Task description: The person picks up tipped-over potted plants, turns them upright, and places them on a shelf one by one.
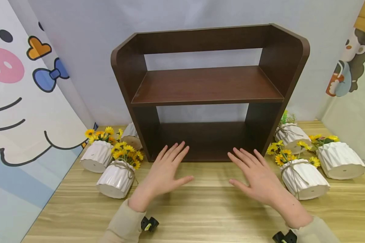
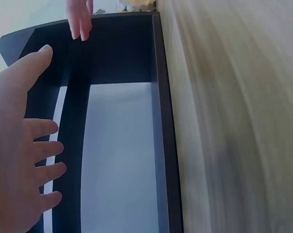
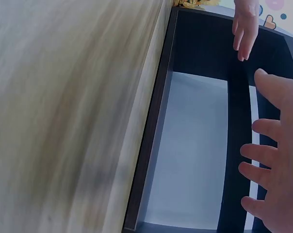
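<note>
Brown shelf unit: standing upright on the wooden tabletop, straight ahead of the person; its middle is serving as the dial centre for the clock places below, read in the head view.
Left hand: hovering at 7 o'clock, palm down, fingers straight and thumb spread, gripping nothing; its fingertips are overlapping the lower front edge in view, though whether they are touching it I cannot tell.
Right hand: mirroring the left at 5 o'clock, fingers extended and parted, holding nothing; contact with the shelf is not showing clearly here either.
Lower compartment: lying at 6 o'clock, with pale backing showing through the gap at its rear.
Left-side flower pots: clustering at 8 o'clock, one partly hiding behind the shelf's side; the nearest is sitting just beside the left wrist.
Right-side flower pots: gathering at 4 o'clock, the nearest sitting just beside the right wrist.
Hand placement: both hands are facing the shelf almost evenly, so any contact would probably work best with matching light pressure, lest the unit twist.
Wrist clearance: pots are flanking both forearms, so moving the elbows inward would likely spare the flowers a knock.
</note>
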Tool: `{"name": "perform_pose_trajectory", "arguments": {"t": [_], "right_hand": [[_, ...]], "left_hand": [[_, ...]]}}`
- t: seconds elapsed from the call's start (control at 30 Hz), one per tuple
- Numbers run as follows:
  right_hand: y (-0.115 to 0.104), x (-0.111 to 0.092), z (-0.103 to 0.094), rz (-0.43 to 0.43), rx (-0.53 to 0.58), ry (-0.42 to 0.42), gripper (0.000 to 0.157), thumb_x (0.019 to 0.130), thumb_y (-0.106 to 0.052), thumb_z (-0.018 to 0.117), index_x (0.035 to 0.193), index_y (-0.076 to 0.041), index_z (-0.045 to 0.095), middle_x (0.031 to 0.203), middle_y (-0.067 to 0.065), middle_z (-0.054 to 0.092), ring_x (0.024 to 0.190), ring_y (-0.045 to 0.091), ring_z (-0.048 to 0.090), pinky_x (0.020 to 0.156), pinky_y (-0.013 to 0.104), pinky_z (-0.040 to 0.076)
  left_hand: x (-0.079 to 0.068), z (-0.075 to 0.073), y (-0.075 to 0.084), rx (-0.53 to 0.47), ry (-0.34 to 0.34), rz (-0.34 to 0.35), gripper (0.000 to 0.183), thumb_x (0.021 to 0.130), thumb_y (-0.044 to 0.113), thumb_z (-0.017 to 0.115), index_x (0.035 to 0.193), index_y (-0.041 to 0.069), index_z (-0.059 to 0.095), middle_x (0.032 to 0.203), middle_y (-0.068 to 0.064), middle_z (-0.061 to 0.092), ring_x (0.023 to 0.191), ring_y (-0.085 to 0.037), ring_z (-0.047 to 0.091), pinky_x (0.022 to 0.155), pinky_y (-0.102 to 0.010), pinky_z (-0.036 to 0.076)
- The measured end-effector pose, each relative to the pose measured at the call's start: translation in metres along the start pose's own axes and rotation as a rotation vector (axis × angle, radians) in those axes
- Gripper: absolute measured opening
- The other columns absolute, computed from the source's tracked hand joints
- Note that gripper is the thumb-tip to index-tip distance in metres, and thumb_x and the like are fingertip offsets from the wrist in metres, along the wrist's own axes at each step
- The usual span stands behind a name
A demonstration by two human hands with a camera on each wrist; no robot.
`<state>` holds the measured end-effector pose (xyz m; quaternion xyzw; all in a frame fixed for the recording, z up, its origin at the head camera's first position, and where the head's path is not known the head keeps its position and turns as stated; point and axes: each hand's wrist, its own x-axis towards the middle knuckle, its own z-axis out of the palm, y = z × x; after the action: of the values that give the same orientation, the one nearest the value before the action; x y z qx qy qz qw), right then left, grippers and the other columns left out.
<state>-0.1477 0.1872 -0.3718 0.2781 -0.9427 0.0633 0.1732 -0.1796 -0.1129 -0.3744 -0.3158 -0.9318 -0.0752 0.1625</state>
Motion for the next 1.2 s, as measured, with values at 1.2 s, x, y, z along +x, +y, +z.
{"name": "perform_pose_trajectory", "arguments": {"t": [1.2], "right_hand": [[0.035,-0.023,-0.035,0.263,0.037,0.142,0.042,0.089,-0.031,0.057,0.123,-0.007,0.053,0.114,0.018,0.059,0.104,0.040,0.053,0.086,0.055,0.035]], "left_hand": [[0.000,-0.039,-0.032,-0.071,0.582,-0.216,0.029,0.083,0.021,0.065,0.107,0.004,0.063,0.100,-0.011,0.064,0.087,-0.029,0.062,0.073,-0.041,0.049]]}}
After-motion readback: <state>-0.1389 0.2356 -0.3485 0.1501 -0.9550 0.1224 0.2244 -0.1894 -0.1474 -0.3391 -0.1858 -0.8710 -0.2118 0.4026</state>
